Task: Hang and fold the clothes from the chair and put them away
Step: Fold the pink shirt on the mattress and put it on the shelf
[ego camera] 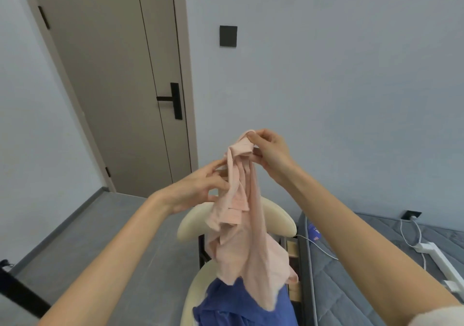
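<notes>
Both hands up at chest height, holding the pink garment (241,225) in the air over the chair (278,215). My right hand (271,150) pinches the bunched top end between thumb and fingers. My left hand (198,187) is just below and to the left, fingers curled into a fold on the garment's edge; can't tell exactly which part of the garment that is. It hangs crumpled and twisted, not spread out. Its lower end drapes over the blue garment (226,305), which lies on the chair seat. Can't tell if the two touch. Chair is cream, backrest facing me, standing right beside the grey bed (364,263). White power strip (434,253) with cable on the bed. Closed door (120,87) ahead left, dark wall switch (228,35) beside it.
</notes>
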The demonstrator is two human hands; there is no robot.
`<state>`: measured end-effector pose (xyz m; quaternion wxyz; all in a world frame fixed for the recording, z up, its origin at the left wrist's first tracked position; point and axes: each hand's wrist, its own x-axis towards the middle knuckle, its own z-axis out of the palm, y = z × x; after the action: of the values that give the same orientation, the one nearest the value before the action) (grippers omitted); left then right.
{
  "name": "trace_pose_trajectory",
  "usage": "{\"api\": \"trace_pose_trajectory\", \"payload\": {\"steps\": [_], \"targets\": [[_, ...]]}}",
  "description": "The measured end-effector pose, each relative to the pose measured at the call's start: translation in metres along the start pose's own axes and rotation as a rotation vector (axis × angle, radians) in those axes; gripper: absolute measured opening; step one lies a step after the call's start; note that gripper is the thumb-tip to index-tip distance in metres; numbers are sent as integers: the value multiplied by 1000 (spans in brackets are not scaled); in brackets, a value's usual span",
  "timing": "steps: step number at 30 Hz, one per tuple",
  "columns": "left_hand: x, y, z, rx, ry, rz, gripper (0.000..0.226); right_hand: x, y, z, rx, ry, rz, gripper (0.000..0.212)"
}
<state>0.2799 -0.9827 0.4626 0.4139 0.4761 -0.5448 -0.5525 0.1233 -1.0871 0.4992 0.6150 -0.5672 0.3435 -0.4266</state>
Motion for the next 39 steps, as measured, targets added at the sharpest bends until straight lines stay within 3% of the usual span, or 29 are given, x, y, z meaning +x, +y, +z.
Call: {"api": "trace_pose_trajectory", "payload": {"steps": [2,4,5,7,9,11,13,15,17,20,25,29,33,35,36,39], "targets": [[-2,0,8,197,100,-30,106,1,-6,-1,25,-17,-19,15],[2,-5,18,430,290,-22,105,3,-10,-2,43,-24,-35,17],[7,-7,21,516,393,11,87,4,-13,-3,48,-15,-40,18],[17,-9,16,670,595,77,30,7,-15,-9,41,32,-47,16],[21,-5,4,699,707,118,17,13,-13,-19,14,97,-45,14],[20,9,-9,586,684,104,16,18,-7,-31,-8,165,3,14],[17,29,-14,490,555,66,24,21,5,-39,12,185,101,11],[18,45,-12,477,456,26,28,20,19,-40,52,138,193,10],[25,54,-10,391,478,22,24,17,31,-38,55,47,227,26],[36,63,-13,198,580,0,18,10,38,-37,9,-73,178,32],[44,67,-22,31,616,-26,30,-14,41,-23,-289,-127,-32,20],[48,69,-23,-30,612,9,18,-36,47,-8,-289,-326,-74,29],[49,75,-19,-53,560,45,23,-48,62,2,-478,-576,85,53],[50,79,-17,-103,530,79,31,-51,74,9,-664,-501,127,79],[50,81,-16,-135,513,101,36,-51,81,12,-689,-429,117,78],[50,86,-16,-226,530,162,38,-47,99,14,-625,-231,69,34]]}}
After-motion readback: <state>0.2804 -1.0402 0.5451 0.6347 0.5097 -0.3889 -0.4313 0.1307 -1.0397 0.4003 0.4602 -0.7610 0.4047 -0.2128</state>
